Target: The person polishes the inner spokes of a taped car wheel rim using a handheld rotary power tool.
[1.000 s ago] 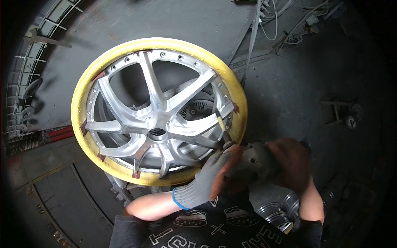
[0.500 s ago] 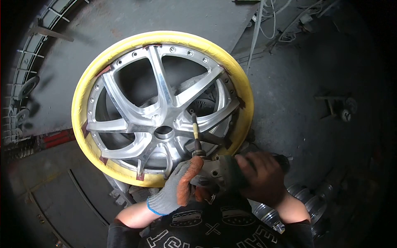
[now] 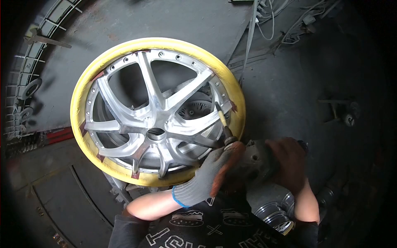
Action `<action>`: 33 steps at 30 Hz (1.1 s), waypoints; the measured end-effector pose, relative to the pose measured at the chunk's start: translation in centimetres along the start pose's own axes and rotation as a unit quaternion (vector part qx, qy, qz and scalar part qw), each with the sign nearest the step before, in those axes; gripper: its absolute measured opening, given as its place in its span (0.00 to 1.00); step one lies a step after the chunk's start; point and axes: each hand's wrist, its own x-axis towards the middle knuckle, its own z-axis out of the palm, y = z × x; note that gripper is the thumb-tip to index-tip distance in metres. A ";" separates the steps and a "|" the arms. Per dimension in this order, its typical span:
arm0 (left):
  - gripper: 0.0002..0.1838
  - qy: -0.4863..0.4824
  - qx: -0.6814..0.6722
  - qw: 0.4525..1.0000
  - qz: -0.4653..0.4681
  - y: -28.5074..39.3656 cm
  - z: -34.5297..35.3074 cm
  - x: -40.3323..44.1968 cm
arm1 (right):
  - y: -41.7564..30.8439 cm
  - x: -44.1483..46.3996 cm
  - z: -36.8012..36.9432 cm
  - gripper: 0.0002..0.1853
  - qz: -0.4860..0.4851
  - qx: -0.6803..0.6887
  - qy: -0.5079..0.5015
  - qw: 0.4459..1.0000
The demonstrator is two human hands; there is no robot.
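My left hand [image 3: 213,173], in a grey knit glove with an orange palm, is closed around the neck of a die grinder [image 3: 255,159]. On the body of the same tool, in shadow, my right hand [image 3: 289,161] is closed. A thin shank with a pale yellow section [image 3: 223,118] and a dark tip points away from me, over the outer end of a right-hand spoke. Whether the tip touches metal I cannot tell. Below lies a bare silver alloy wheel [image 3: 154,109], its outer lip wrapped in yellow tape [image 3: 77,111] with dark red patches by the spoke ends.
Several shiny wheels [image 3: 273,213] stand on the floor at lower right. Cables [image 3: 271,18] hang at upper right. A curved wire rack [image 3: 35,62] with round discs runs along the left. Behind the wheel is a grey panel [image 3: 182,18].
Both hands and the grinder have moved right and slightly up. The tip has gone from near the hub out towards the rim. In view, the wheel sits slightly further left.
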 end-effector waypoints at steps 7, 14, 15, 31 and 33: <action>0.34 -0.042 0.618 0.651 0.439 -7.1 -3.9 4.4 | 1.5 -0.3 0.3 0.41 -0.013 0.001 -0.020 1.000; 0.18 -0.135 -0.019 0.988 0.079 -11.9 -10.3 2.5 | -2.1 -0.3 1.4 0.39 -0.049 0.026 -0.030 0.998; 0.16 -0.072 0.169 0.954 0.237 -11.3 -10.0 1.6 | -2.9 -0.2 1.6 0.39 -0.048 0.023 -0.030 0.998; 0.16 -0.064 0.391 0.820 0.412 -4.5 -8.1 -3.0 | -4.7 -1.2 2.8 0.36 -0.014 0.053 0.036 0.998; 0.16 -0.112 0.326 0.864 0.368 -4.6 -6.5 -2.3 | -3.1 -1.7 2.2 0.35 -0.009 0.037 0.047 0.998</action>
